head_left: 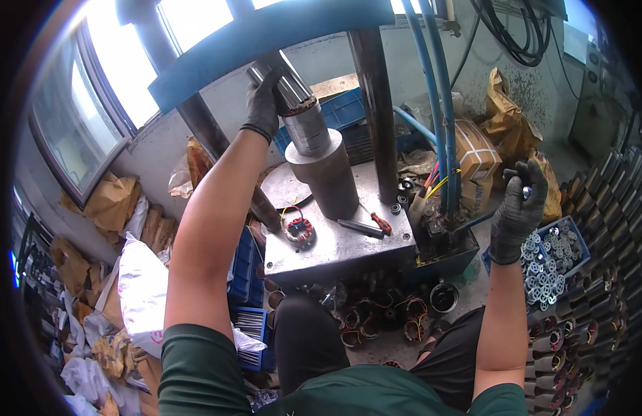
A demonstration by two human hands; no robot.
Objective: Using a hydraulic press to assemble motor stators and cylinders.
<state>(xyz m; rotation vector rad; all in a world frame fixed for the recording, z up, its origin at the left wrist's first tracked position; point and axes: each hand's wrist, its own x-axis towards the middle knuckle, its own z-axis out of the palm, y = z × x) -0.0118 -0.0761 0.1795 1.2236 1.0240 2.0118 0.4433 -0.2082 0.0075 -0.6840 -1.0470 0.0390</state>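
Observation:
My left hand (263,104), in a dark glove, is closed against the side of a shiny metal cylinder (291,88) under the press's blue crossbeam. The cylinder's lower end meets a motor stator in a silver housing (309,133), which stands on a thick stepped steel pedestal (326,180). My right hand (518,215), also gloved, is raised at the right with its fingers curled. Something small, round and shiny shows between them, too small to name. A dark lever (475,222) runs toward this hand; whether they touch is hidden.
On the steel press table (286,260) lie a loose stator coil (298,231), a red-handled screwdriver (381,222) and a dark rod (360,227). A blue bin of small metal parts (550,263) stands at right. Stacked dark tubes (605,208) line the right side; the press columns (374,118) flank the work.

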